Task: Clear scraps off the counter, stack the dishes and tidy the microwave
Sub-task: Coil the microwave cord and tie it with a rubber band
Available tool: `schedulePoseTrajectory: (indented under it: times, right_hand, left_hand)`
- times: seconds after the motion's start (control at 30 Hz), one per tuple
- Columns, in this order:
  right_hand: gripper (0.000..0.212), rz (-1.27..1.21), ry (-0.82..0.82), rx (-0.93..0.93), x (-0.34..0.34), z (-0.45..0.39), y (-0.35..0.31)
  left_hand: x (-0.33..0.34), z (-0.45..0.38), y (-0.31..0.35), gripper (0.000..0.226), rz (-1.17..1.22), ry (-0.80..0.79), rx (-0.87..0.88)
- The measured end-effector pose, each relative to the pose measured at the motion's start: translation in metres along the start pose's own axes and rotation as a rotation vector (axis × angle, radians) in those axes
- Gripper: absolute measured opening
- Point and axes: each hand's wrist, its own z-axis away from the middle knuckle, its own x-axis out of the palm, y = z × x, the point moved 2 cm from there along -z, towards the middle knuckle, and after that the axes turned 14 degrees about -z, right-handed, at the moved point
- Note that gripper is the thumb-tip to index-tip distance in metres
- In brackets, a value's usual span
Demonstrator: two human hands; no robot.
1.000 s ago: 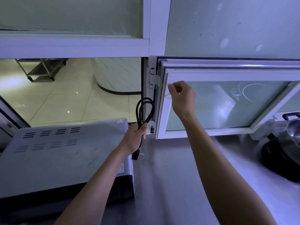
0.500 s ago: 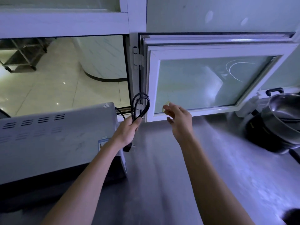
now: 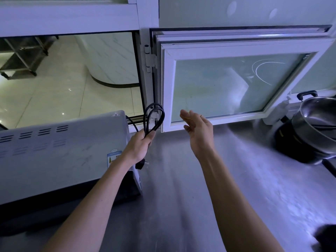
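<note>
The grey microwave (image 3: pixel 54 151) stands on the steel counter (image 3: pixel 181 206) at the left. Its black power cord (image 3: pixel 154 115) is folded into a loop that sticks up from my left hand (image 3: pixel 140 146), which grips it beside the microwave's right end. The plug (image 3: pixel 141 165) hangs below that fist. My right hand (image 3: pixel 198 130) hovers just right of the loop, fingers extended, with a thin yellowish band (image 3: pixel 189 116) lying across the fingertips. The two hands are apart.
A white-framed window pane (image 3: pixel 218 84) swings inward over the counter's back edge, right behind my hands. A steel pot (image 3: pixel 316 120) sits on a black cooker (image 3: pixel 291 142) at the right. A dark object (image 3: pixel 325 237) shows at the bottom right corner.
My right hand came down from the window's hinge side with the thin band and now sits level with the cord loop. The left hand kept its grip on the cord.
</note>
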Motion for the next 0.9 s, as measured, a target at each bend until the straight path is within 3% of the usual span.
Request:
schedulePoseTrajectory:
  times: [0.3, 0.43, 0.9]
  right_hand:
    - [0.022, -0.05, -0.087, -0.017, 0.0, 0.005, 0.002]
    - [0.008, -0.049, -0.126, -0.056, 0.0, 0.006, -0.001]
    - [0.025, -0.038, -0.18, -0.099, -0.001, 0.011, 0.003]
  left_hand:
    - [0.002, 0.0, 0.0, 0.036, 0.004, 0.0, 0.007]
    - [0.001, 0.0, -0.001, 0.038, -0.013, 0.004, 0.026]
    - [0.002, -0.002, -0.006, 0.039, 0.007, -0.004, 0.022]
